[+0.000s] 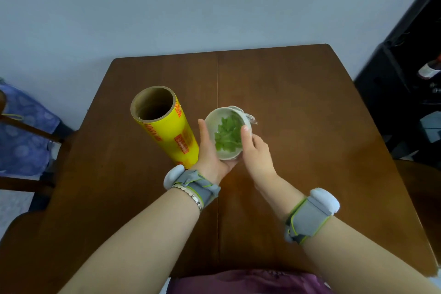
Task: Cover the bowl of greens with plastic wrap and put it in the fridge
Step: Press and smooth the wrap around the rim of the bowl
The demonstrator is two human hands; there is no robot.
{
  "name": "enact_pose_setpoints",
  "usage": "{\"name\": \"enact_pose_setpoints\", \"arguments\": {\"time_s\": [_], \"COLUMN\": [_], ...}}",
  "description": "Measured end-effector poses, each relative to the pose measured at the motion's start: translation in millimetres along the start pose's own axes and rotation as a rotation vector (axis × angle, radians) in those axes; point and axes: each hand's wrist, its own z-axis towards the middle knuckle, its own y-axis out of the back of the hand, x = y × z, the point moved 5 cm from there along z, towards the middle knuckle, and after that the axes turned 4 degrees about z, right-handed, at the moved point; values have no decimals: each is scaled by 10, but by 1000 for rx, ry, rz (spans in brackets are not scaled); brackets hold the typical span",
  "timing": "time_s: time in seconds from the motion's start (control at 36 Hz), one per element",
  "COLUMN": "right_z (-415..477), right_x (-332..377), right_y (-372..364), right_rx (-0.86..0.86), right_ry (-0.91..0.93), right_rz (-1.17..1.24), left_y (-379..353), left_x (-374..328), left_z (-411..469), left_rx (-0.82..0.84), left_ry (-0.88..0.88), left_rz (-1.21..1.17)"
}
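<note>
A small white bowl point(216, 119) with green leaves point(228, 136) inside is held above the wooden table point(310, 114). Clear plastic wrap lies over its mouth, and a bunch of it point(250, 117) sticks out at the far rim. My left hand point(210, 150) cups the bowl from below and from the left. My right hand point(255, 150) presses on the bowl's right side, thumb on the rim. A yellow roll of plastic wrap point(167, 126) stands upright on the table just left of my left hand.
A wooden chair with blue patterned cloth point(23, 131) stands to the left of the table. A dark cabinet or shelf point(410, 74) with bottles sits at the right. A pale wall is behind the table.
</note>
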Motion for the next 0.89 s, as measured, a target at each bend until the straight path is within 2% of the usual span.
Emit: {"name": "enact_pose_setpoints", "arguments": {"time_s": [0.06, 0.14, 0.22, 0.39, 0.53, 0.64, 0.89], "right_z": [42, 164, 221, 198, 205, 217, 110], "right_x": [82, 86, 90, 62, -25, -52, -202], "right_y": [81, 124, 115, 137, 174, 240, 48], "right_rx": [18, 135, 274, 377, 275, 168, 191], "right_ry": [-10, -101, -90, -40, -37, -74, -395], "right_rz": [131, 313, 268, 191, 218, 342, 540], "left_y": [39, 68, 136, 200, 241, 292, 158], "left_x": [-48, -99, -72, -30, -46, -53, -59], "left_z": [29, 12, 19, 31, 52, 66, 116], "left_rx": [-15, -17, -29, -54, -34, -41, 108], "left_ry": [-29, -60, -1, 51, 63, 39, -29], "left_rz": [-14, 53, 82, 107, 160, 221, 338]}}
